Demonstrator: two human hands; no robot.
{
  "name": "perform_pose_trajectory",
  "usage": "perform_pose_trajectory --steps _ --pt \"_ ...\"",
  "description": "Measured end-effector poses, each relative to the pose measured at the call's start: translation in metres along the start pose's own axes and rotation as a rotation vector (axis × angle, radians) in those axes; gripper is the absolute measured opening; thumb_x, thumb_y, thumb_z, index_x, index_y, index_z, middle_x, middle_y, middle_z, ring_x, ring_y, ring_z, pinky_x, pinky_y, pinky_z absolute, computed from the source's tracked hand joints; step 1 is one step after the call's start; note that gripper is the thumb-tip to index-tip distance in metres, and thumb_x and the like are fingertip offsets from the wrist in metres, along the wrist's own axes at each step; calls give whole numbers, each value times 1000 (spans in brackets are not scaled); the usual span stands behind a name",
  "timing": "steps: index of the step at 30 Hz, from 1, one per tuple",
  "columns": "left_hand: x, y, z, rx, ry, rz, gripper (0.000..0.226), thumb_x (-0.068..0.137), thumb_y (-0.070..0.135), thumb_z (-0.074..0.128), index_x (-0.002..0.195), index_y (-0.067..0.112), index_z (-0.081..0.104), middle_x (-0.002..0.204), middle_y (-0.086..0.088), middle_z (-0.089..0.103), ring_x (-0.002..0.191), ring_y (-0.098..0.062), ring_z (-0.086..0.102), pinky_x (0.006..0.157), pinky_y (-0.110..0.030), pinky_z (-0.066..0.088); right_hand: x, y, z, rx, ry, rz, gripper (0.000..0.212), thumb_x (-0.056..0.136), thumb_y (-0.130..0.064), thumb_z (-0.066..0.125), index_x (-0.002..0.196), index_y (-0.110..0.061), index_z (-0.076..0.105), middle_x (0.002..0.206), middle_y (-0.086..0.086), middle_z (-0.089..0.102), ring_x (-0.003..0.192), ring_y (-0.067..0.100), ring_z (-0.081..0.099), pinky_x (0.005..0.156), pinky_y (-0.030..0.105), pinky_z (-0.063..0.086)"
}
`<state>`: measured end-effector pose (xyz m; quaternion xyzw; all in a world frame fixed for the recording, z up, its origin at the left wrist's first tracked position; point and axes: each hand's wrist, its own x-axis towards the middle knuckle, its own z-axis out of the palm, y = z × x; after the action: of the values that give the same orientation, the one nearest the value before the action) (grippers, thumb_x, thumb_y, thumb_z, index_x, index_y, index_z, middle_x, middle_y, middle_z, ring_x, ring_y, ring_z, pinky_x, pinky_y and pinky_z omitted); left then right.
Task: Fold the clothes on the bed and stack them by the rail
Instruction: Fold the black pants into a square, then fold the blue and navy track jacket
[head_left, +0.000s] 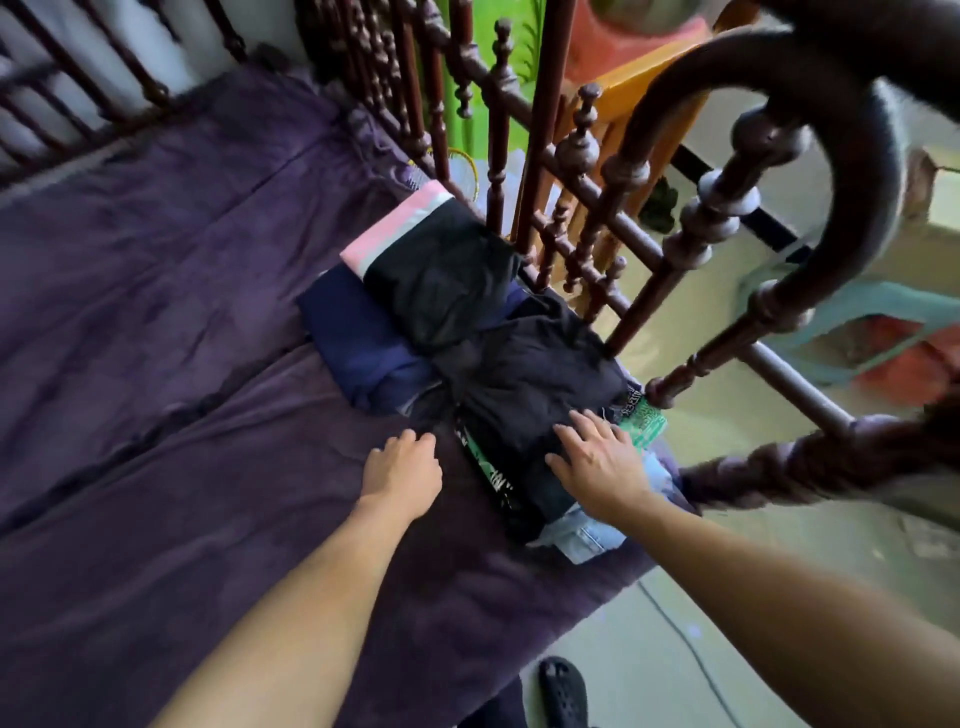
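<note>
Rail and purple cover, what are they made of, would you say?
Rail: probably dark hardwood with a glossy varnish; its turned spindles and knobs catch bright highlights. Cover: soft matte cloth, maybe plush or brushed; it creases and shows no shine.

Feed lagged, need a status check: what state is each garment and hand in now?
Navy garment: folded, flat on sheet.
Pink-banded black garment: folded, on navy garment.
Black top garment: folded, topping near stack.
Denim: bottom of near stack, sticking out.
Right hand: flat, fingers spread, pressing black top garment.
Left hand: on sheet at stack's edge, fingers bent, gripping nothing visible.
</note>
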<state>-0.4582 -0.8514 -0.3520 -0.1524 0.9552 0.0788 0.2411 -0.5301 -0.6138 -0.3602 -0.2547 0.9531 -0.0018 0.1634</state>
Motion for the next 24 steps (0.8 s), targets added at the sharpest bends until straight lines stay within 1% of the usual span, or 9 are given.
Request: perform_pose_trajectory --steps 1,3,5,7,10,14,19,22,24 --pt "-24 -2 4 -42 -1 -27 31 96 29 42 123 18 52 124 -7 53 115 -29 51 91 -41 42 -17 -9 0 2 12 -38 45 95 -49 44 127 -19 54 142 5 47 135 23 37 102 38 33" --pt "-75 -7 15 -116 23 -95 30 96 30 43 121 18 55 121 -5 56 111 -29 55 87 -39 44 -46 -29 0 -11 -7 -116 41 94 -50 41 119 -20 56 131 1 53 125 22 46 96 36 37" --pt "-128 -14 30 -176 59 -173 28 96 31 44 118 20 56 119 -3 58 108 -28 57 80 -36 43 -72 -52 1 -6 -41 -197 41 95 -50 38 119 -20 55 122 1 56 117 24 51 92 37 39" --pt "-182 -23 47 -209 63 -230 27 95 31 45 116 20 57 117 -3 61 107 -27 58 77 -34 44 -96 -78 0 2 -58 -287 40 96 -48 38 117 -18 54 117 4 58 113 26 54 90 39 41" --pt "-260 -48 72 -233 73 -318 25 94 31 46 113 20 58 117 -5 63 108 -27 59 80 -34 47 -128 -123 -6 22 -37 -399 36 96 -46 41 113 -16 53 116 6 60 110 28 57 86 39 43" --pt "-359 -92 94 -310 144 -488 20 93 30 47 105 19 60 111 -7 66 104 -30 60 76 -35 47 -170 -199 -13 5 -25 -569 36 96 -44 41 113 -14 54 116 8 61 106 32 59 81 39 43" --pt "-473 -167 122 -386 266 -693 20 93 29 48 103 18 61 109 -7 67 104 -30 61 78 -37 49 -222 -320 -10 -47 -40 -786 36 99 -43 40 115 -12 52 118 10 60 103 34 60 78 39 44" --pt "-542 -217 144 -399 325 -785 21 92 30 49 105 20 62 109 -6 68 105 -28 62 79 -36 49 -254 -400 -2 -86 -44 -890 39 99 -43 38 123 -15 49 123 8 58 106 33 59 79 38 46" --pt "-586 -252 160 -392 345 -811 22 92 31 49 107 21 62 110 -5 68 105 -27 62 80 -35 50 -275 -452 5 -121 -15 -945 39 99 -43 39 125 -16 49 124 8 58 108 31 59 80 37 46"
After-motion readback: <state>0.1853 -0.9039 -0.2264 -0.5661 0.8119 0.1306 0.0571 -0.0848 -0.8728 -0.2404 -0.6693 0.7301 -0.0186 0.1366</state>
